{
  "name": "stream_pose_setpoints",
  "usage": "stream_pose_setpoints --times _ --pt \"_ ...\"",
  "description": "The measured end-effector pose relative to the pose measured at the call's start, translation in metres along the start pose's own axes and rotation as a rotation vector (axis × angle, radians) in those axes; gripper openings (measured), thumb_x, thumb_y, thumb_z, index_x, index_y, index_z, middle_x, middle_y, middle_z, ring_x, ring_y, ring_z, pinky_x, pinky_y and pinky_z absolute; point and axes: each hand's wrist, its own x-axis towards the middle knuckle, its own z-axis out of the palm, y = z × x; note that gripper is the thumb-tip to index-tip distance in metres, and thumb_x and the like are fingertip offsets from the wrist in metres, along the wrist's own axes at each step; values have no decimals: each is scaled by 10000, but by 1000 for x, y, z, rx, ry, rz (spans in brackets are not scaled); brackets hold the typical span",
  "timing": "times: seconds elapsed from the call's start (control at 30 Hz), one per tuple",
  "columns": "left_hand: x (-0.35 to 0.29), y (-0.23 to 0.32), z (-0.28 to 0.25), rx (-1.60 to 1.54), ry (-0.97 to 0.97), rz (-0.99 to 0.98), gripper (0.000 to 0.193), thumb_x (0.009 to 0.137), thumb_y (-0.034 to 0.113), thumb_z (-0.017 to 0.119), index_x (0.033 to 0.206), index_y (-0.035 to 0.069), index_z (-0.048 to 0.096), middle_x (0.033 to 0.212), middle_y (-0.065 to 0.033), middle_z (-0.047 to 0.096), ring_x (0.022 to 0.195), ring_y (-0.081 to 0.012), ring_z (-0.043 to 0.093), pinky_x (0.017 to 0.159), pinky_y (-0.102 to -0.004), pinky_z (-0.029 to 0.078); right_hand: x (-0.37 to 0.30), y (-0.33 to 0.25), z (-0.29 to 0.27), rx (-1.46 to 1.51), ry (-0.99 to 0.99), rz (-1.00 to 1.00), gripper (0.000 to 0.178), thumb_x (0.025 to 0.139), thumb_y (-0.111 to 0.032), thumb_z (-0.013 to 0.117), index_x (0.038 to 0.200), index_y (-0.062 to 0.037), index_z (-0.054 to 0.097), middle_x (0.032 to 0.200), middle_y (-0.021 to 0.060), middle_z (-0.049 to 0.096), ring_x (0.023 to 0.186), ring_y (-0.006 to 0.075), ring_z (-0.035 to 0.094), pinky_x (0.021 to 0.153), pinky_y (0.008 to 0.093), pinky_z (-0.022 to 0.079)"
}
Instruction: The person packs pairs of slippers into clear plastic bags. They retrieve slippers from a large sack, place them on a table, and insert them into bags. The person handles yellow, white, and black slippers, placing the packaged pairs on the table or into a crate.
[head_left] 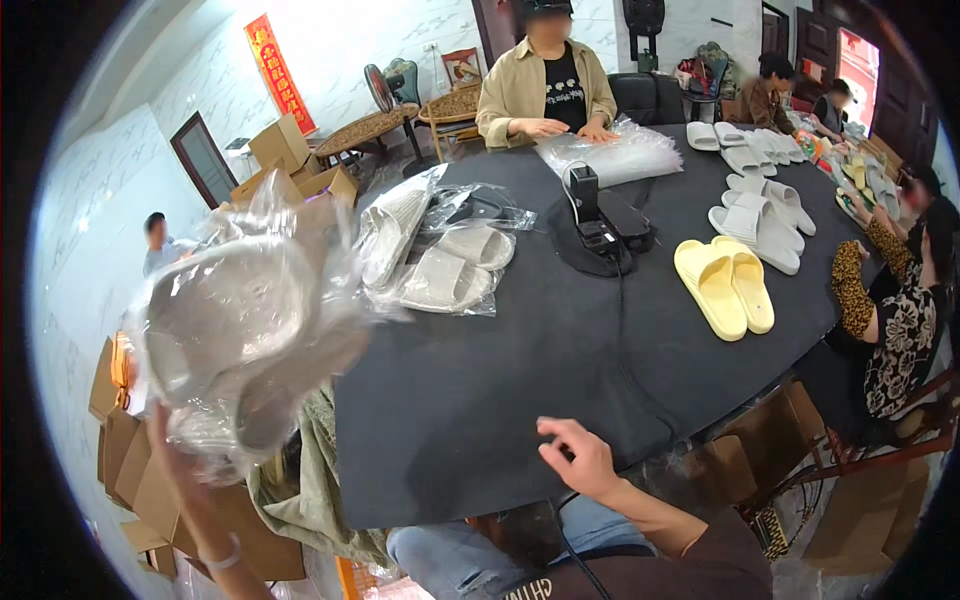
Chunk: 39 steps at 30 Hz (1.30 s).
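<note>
Clutching bagged grey slippers (230, 315) in the left hand (176, 462) at nine o'clock, with the right hand (582, 460) loosely spread above the desk (470, 395) at five o'clock.

The left hand (172, 458) holds bagged grey slippers (228, 325) beside the black desk (470, 400). The right hand (582, 460) hovers near its front edge. Yellow slippers (708, 285) lie farther back, near white slippers (765, 238).

glossy crinkled plastic bag (225, 325), smooth matt yellow slippers (722, 292), matt black tabletop (470, 400), matt cardboard boxes (265, 545)
</note>
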Motion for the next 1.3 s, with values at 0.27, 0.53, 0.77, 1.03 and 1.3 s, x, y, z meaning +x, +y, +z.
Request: stream_pose_setpoints --times 0.27,0.53,0.77,1.03,1.3 --pt "-43 -220 111 -271 -543 -837 466 951 372 461 1183 -28 518 1034 -147 622 900 -236 623 769 -361 529 14 1 -25 383 224 188 374 917 -71 524 1277 6 456 1227 122 522 841 141 615 715 254 501" --pt "-127 -217 120 50 -398 -382 649 943 292 520 1453 77 181 1450 -203 259 1282 -293 370 952 -440 421 -5 14 -73 89 345 302 255 899 -49 551 1150 -12 575 1117 74 558 706 82 551 607 215 470" --pt "-176 -234 98 -130 -261 -376 501 974 376 430 1365 65 380 1266 -140 455 926 -184 553 640 -262 479 36 -27 -83 -124 195 124 204 882 -65 583 1076 -15 625 1100 88 611 685 100 578 564 220 476" --pt "-183 -233 104 283 -210 -24 277 931 157 561 1162 5 576 841 -17 570 663 -71 533 568 -196 433 36 18 -53 -385 102 130 440 844 -251 644 1209 -26 546 1064 108 627 988 290 552 864 409 413" --pt "-206 -248 77 240 -46 106 132 917 27 543 1030 -15 595 885 -24 531 672 -70 522 594 -203 449 29 17 -59 -123 159 172 402 764 -118 711 1137 -21 598 827 68 589 813 224 579 774 344 443"
